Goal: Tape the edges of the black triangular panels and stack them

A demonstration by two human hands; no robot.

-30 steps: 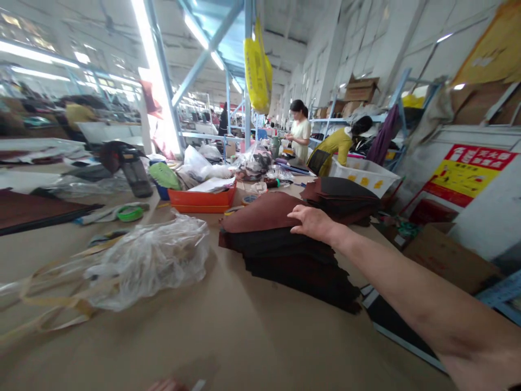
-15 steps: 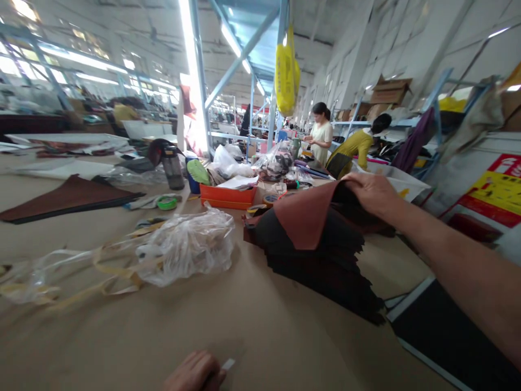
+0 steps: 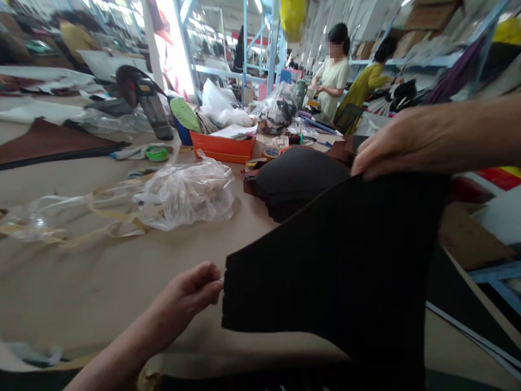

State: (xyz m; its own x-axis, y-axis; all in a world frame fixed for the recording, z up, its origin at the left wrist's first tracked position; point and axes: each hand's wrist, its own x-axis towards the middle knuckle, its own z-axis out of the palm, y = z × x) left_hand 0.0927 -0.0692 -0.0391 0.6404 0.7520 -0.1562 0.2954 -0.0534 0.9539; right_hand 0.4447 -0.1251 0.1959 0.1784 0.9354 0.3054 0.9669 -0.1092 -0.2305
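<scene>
A large black piece of material [image 3: 345, 271] hangs from my right hand [image 3: 391, 144], whose fingers are closed on its top edge. My left hand [image 3: 195, 288] is closed in a pinch at the left edge of that piece; a tiny pale bit shows at the fingertips, too small to name. Behind the held piece, a stack of dark and brown pieces [image 3: 301, 171] lies on the table [image 3: 195, 244]. Left of the stack sits a clear plastic bag [image 3: 191, 190].
An orange box [image 3: 223, 146] with papers stands behind the bag, near a dark bottle [image 3: 157, 111]. A brown piece [image 3: 52, 141] lies at the far left. Two people, one in a pale top [image 3: 334, 76], are beyond the table. A black panel [image 3: 468, 309] is at the right.
My right hand has lifted a piece off the stack and brought it nearer, its black side now showing. My left hand has moved up and forward to its left edge. The view has tilted down.
</scene>
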